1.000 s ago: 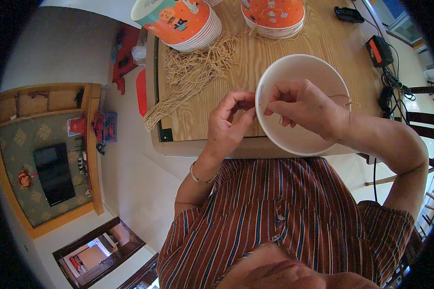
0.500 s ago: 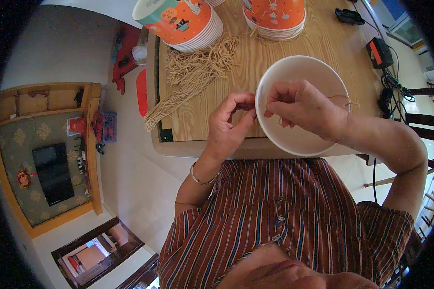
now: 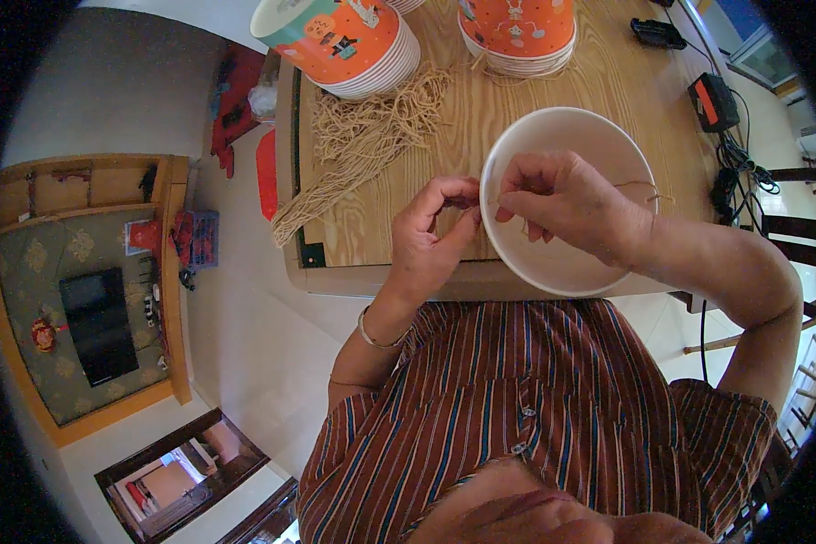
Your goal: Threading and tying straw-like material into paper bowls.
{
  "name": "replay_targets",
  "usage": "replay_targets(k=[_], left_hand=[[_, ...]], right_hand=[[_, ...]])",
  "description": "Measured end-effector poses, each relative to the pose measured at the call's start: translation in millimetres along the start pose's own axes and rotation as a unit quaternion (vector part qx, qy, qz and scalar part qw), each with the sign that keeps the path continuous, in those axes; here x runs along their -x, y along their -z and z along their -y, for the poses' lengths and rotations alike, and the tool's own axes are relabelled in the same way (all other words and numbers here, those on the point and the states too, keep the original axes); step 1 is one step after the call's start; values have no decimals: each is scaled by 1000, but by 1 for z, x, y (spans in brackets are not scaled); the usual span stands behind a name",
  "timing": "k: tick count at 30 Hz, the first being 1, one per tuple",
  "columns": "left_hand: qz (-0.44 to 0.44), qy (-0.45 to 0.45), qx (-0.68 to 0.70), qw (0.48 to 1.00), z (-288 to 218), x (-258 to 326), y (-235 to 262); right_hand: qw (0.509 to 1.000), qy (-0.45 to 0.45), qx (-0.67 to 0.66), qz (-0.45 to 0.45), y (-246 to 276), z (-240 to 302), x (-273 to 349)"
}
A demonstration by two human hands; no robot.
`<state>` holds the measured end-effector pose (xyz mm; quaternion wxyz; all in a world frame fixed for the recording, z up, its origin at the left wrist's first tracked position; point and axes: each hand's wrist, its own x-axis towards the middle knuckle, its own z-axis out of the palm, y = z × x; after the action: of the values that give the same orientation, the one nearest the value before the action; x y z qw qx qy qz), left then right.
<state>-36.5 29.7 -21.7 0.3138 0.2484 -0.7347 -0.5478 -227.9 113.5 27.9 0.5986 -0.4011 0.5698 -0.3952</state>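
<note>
Now a thin cord (image 3: 491, 201) runs left to right between my two hands, at the near-left rim of the white bowl (image 3: 598, 272).
Far left lies the loose pile of cords (image 3: 363, 145) on the table (image 3: 553, 91), well apart from my grip. My left hand (image 3: 431, 240) pinches one end, fingers curled shut on it; my right hand (image 3: 562, 204), over the bowl, pinches the other end. Each hand is equally near the cord; its long axis lies across me.

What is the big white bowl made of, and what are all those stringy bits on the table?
The white bowl looks like thin paper or card: matte, plain, with a rolled rim. It could be plastic. The stringy pile looks like tan twine or cord, dull and fibrous. The table appears to be pale wood with visible grain.
</note>
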Motion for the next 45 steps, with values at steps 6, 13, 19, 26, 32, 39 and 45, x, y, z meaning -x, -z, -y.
replay_targets(k=[6,13,19,26,32,39,45], left_hand=[[-7,-19,-35,999,3,-1,0],[-14,-70,-127,989,-5,-3,0],[-25,-112,-171,979,-6,-3,0],[-27,-111,-193,974,-5,-1,-2],[-45,-77,-144,986,-1,4,-4],[-53,-47,-91,993,0,5,-6],[-40,-82,-169,981,-3,2,-5]], right_hand=[[1000,7,6,0,0,-3,-1],[999,13,33,-9,-2,-2,-2],[999,10,45,2,-3,-2,-4],[999,26,26,3,-5,-5,-3],[999,42,12,12,-6,-5,-4],[999,39,31,4,-7,-4,-4],[999,29,21,7,-6,-4,-5]])
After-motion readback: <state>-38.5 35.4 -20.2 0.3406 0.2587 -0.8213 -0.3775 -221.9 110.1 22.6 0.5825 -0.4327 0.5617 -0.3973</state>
